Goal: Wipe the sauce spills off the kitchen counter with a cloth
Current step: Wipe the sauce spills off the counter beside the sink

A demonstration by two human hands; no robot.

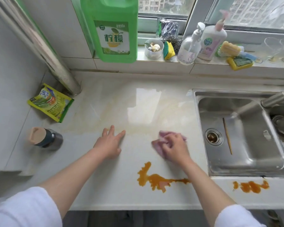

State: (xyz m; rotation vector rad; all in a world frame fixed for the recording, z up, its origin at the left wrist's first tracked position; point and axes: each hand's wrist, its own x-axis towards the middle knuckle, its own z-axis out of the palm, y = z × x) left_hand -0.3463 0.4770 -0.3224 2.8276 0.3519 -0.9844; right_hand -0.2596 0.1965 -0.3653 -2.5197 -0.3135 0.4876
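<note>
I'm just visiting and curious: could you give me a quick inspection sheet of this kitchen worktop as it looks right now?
Surface: pale counter, faint yellowish smear toward the back.
Job's things: pink cloth; large orange spill and smaller spill near the front edge, both unwiped.
Clutter: yellow packet, dark jar, green detergent jug; sponges and pump bottles on the sill.
Hands: right hand closed on the cloth; left hand flat, open on the counter.
Cables: nothing seen.
Surroundings: steel sink holding one chopstick; window behind.
</note>
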